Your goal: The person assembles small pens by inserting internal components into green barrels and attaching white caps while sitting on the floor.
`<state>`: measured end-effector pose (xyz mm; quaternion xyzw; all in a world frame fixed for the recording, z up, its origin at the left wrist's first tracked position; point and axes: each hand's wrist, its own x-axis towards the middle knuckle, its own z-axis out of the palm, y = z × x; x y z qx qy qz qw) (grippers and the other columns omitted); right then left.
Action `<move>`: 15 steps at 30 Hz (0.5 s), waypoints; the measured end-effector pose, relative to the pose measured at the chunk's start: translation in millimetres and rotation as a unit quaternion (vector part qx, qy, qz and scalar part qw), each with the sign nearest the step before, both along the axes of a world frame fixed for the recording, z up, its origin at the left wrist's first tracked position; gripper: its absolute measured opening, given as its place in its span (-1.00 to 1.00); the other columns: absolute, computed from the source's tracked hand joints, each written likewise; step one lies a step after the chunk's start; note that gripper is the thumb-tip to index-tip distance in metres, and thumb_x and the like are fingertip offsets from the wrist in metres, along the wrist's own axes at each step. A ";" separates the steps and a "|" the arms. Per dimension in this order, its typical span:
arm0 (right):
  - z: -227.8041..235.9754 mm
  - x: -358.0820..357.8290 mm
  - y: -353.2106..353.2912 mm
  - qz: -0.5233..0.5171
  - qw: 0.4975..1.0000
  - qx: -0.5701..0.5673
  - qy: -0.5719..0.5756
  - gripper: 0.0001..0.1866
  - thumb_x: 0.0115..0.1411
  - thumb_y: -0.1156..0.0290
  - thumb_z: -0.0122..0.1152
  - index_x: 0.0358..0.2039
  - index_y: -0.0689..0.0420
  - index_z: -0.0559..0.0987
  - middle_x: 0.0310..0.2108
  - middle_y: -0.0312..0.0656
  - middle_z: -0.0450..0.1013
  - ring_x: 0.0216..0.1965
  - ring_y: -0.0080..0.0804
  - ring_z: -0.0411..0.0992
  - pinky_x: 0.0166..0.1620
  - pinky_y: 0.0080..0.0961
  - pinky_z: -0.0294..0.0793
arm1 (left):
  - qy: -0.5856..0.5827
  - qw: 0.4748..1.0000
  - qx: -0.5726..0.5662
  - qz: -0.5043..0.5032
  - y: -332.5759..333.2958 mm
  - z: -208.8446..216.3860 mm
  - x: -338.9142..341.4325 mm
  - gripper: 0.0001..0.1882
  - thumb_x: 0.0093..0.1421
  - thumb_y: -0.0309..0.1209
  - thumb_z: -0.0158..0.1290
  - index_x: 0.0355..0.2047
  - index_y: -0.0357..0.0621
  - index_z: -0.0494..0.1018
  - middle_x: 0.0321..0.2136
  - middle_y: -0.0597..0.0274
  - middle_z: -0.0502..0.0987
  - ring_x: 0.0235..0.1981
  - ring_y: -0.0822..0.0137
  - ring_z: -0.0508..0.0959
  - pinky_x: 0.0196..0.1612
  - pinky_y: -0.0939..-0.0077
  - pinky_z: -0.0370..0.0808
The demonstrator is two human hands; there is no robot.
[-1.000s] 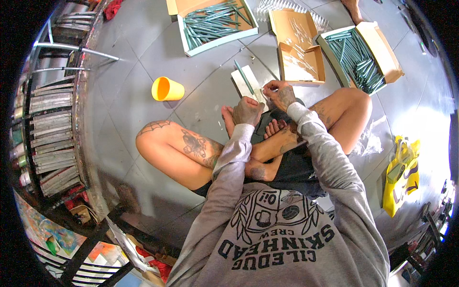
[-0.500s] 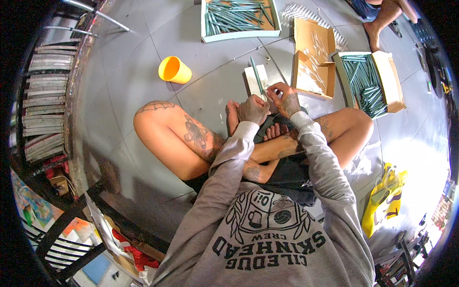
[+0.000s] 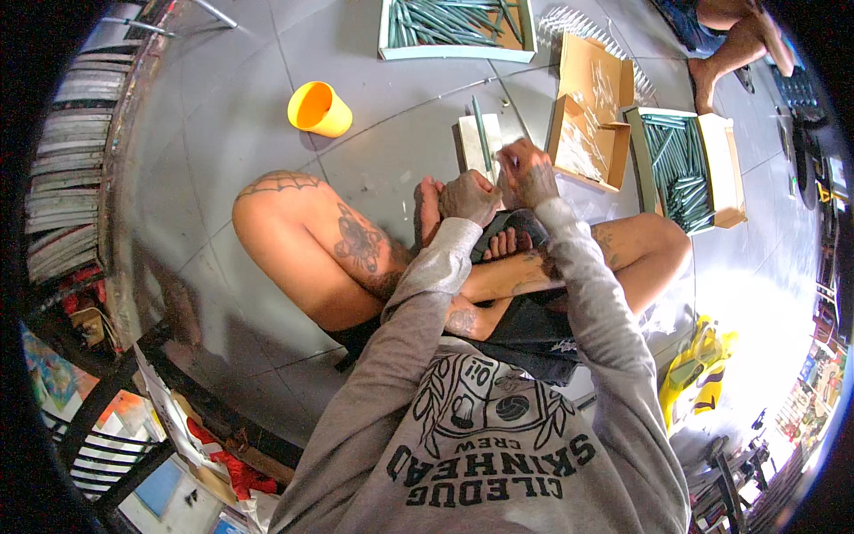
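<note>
A slim dark green pen-like stick (image 3: 481,129) points away from me, its near end in the closed fingers of my left hand (image 3: 471,198). It passes over a small whitish block (image 3: 468,135) on the floor. My right hand (image 3: 531,176) is close beside the left, a small gap between them. Its fingers are curled together and slightly blurred, so what they pinch, if anything, is hidden. Both hands are above my crossed legs, near my feet.
Boxes of green sticks stand ahead (image 3: 458,53) and at right (image 3: 729,182). Between them is an open cardboard box (image 3: 614,147) of thin clear pieces, with a row of clear pieces (image 3: 605,40) behind. An orange cup (image 3: 331,116) stands left. Another person's leg (image 3: 725,67) is far right.
My right hand has drawn slightly away from the left and its fingers have curled in. The left still grips the stick. The whole view has shifted a little.
</note>
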<state>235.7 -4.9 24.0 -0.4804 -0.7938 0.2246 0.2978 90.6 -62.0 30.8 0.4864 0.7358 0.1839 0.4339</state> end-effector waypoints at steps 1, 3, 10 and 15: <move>-2.5 -4.7 10.8 -0.006 0.999 0.035 -0.005 -0.91 0.15 0.49 0.27 -0.34 0.22 0.62 -0.37 -0.03 0.52 -0.39 -0.02 0.54 -0.30 -0.23 0.53 | -0.014 1.000 -0.004 -0.004 -1.7 -8.6 0.9 -0.63 0.04 -0.09 0.32 -0.50 -0.15 0.56 -0.49 0.09 0.67 -0.48 0.21 0.67 -0.30 0.33 0.57; -6.2 -7.4 15.9 -0.011 1.000 0.004 -0.004 -0.90 0.14 0.48 0.27 -0.34 0.21 0.62 -0.36 -0.01 0.52 -0.37 0.01 0.54 -0.29 -0.21 0.53 | -0.014 1.000 0.003 0.003 -4.8 -18.1 2.2 -0.65 0.06 -0.12 0.30 -0.50 -0.17 0.55 -0.51 0.10 0.67 -0.51 0.22 0.67 -0.30 0.32 0.57; -1.8 -7.2 -3.2 -0.001 0.998 -0.008 -0.059 -0.91 0.18 0.45 0.22 -0.31 0.18 0.57 -0.34 -0.01 0.50 -0.36 0.08 0.52 -0.29 -0.16 0.52 | -0.009 0.999 0.043 -0.003 -8.4 -2.0 -0.4 -0.75 0.08 -0.24 0.23 -0.46 -0.20 0.54 -0.54 0.13 0.66 -0.50 0.22 0.67 -0.29 0.33 0.59; -7.1 -8.2 5.7 -0.019 0.999 0.033 -0.024 -0.91 0.18 0.46 0.22 -0.31 0.18 0.56 -0.36 -0.02 0.49 -0.37 0.07 0.52 -0.30 -0.15 0.51 | -0.021 1.000 0.006 0.020 -2.8 -14.2 2.6 -0.72 0.05 -0.20 0.22 -0.48 -0.19 0.55 -0.56 0.07 0.65 -0.46 0.17 0.67 -0.26 0.30 0.58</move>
